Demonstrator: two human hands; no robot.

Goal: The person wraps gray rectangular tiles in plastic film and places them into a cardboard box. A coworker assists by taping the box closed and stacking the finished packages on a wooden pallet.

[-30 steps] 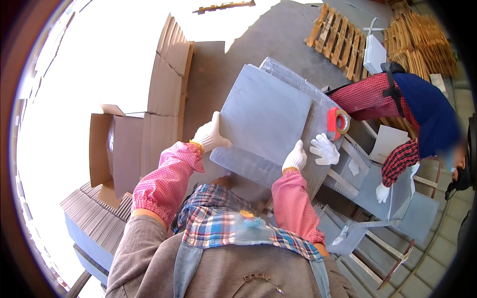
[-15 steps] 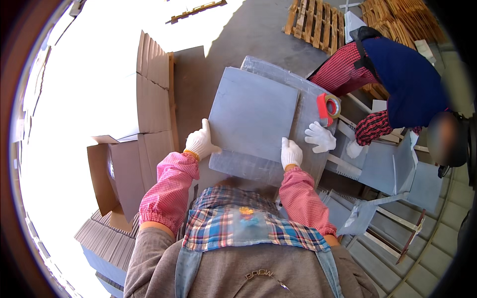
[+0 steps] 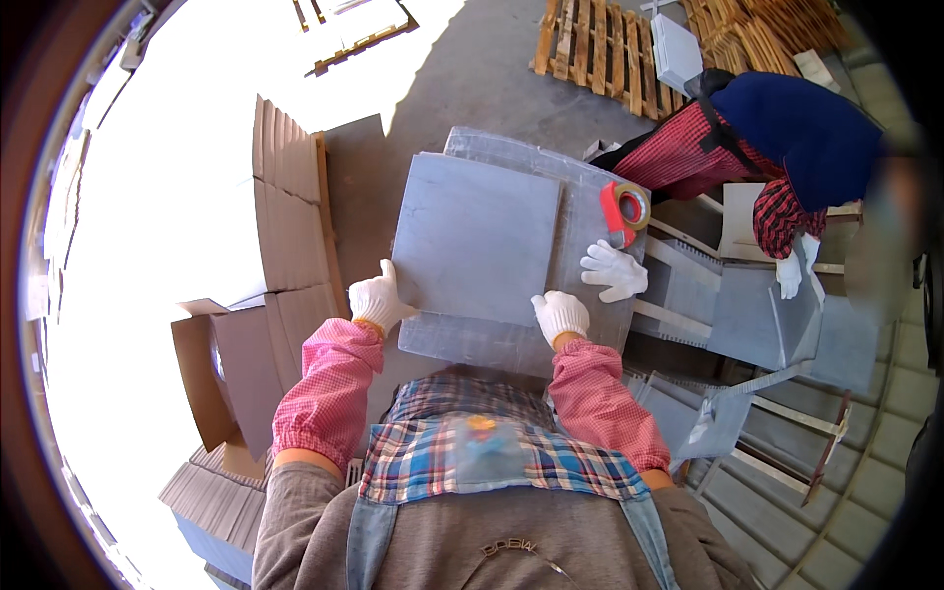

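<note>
Nearest, behind the fingers of the left hand (image 3: 377,298) and the right hand (image 3: 562,317), the person's shirt (image 3: 442,541) is carrying a short curved line of lettering. The left fingers are bracketing the near left corner of a square grey panel (image 3: 477,241), thumb and forefinger spreading wide apart, seemingly bracing rather than closing on it. The right fingers, pointing forward a second ago, are now curling in at the panel's near right corner; whether they are gripping or only pressing, one cannot tell. The panel is lying flat ahead of and between both sets of fingers on a plastic-covered tabletop (image 3: 600,329), keeping roughly its place there, so the work is apparently staying at steadying, not lifting. Just right of the right fingers, a loose white glove (image 3: 615,271) is lying, with a red tape dispenser (image 3: 617,218) resting beyond it; no readable label is showing on these or the panel. Well left of the left fingers, an open carton (image 3: 241,364) is standing. Farther right, a co-worker (image 3: 796,138) is bending over more grey panels (image 3: 752,320), a gloved hand (image 3: 789,276) reaching farther from the right fingers than half a second ago. Far ahead, a wooden pallet (image 3: 600,54) is lying.
</note>
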